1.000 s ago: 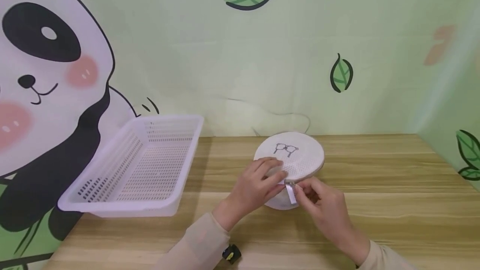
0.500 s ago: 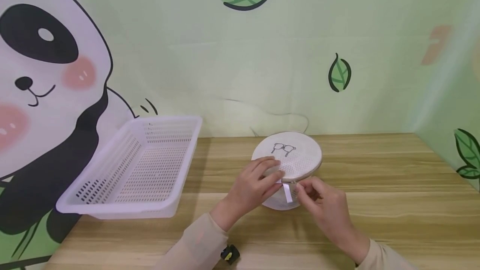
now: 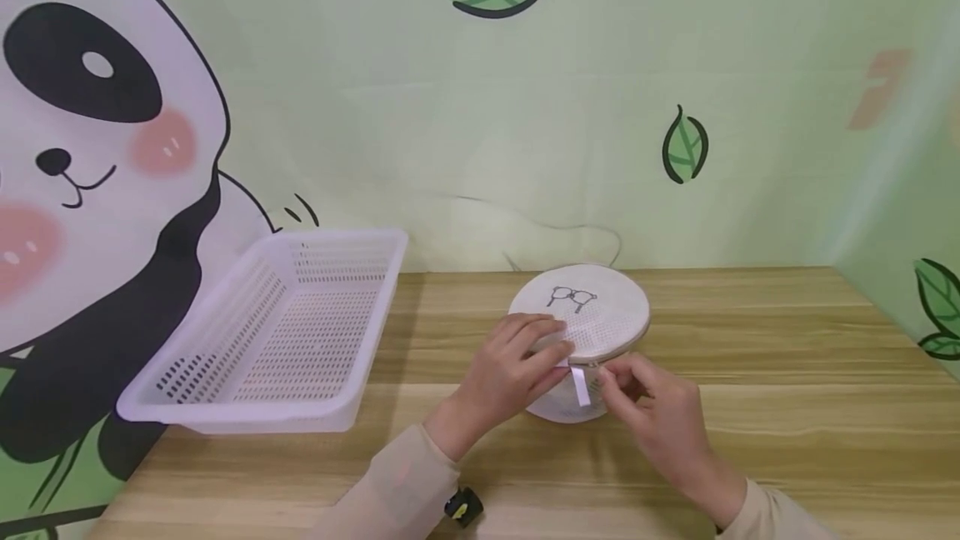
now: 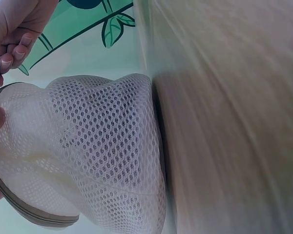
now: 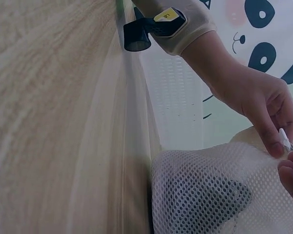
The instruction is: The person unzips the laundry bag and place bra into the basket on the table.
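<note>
A round white mesh laundry bag (image 3: 618, 311) with a glasses drawing on its flat top stands upright on the table. My left hand (image 3: 504, 369) grips its near rim, fingers over the top and thumb below. A white fabric label (image 3: 581, 387) hangs beside the left thumb. Just right of it, my right hand (image 3: 660, 411) pinches the zipper pull at the rim between thumb and forefinger; the fingers mostly hide the pull. The left wrist view shows the grey zipper (image 4: 44, 214) curving round the top edge. Something dark (image 5: 205, 202) shows through the mesh in the right wrist view.
A white plastic basket (image 3: 358, 357) with slotted walls stands at the left of the wooden table (image 3: 787, 373). Behind is a green wall cloth (image 3: 360, 90) with panda and leaf prints. A thin cord (image 3: 555, 227) shows along it behind the bag.
My right hand has slid a little to the right along the rim, away from the label. The left hand keeps its grip, and the bag stays in place.
</note>
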### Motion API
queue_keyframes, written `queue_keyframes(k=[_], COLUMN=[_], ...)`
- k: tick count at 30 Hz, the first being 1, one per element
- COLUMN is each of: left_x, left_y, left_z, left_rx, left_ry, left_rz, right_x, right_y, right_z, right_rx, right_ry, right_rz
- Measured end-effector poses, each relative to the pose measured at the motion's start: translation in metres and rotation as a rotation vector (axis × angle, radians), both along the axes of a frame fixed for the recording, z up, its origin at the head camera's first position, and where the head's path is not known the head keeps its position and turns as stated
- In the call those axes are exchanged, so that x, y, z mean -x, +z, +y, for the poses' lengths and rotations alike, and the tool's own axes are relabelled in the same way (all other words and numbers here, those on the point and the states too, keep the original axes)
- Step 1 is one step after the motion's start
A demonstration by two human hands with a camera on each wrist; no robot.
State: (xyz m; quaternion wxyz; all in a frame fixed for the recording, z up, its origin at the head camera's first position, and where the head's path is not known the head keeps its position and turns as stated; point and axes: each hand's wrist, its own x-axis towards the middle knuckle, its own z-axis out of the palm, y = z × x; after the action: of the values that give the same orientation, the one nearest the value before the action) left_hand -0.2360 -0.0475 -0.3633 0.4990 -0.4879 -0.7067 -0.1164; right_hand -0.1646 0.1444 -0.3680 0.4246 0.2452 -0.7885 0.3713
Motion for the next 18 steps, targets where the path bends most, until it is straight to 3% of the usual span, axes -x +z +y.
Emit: queue_keyframes(k=[18], left_x=[0.0021], left_y=[0.0003], left_z=[-0.0013], left_rx=[-0.019], left_ry=[-0.040], left_rz=[-0.024], right_x=[-0.0018], right_y=[0.0018], right_z=[0.0055], right_rx=[0.010], right_ry=[-0.045], right_rz=[-0.053])
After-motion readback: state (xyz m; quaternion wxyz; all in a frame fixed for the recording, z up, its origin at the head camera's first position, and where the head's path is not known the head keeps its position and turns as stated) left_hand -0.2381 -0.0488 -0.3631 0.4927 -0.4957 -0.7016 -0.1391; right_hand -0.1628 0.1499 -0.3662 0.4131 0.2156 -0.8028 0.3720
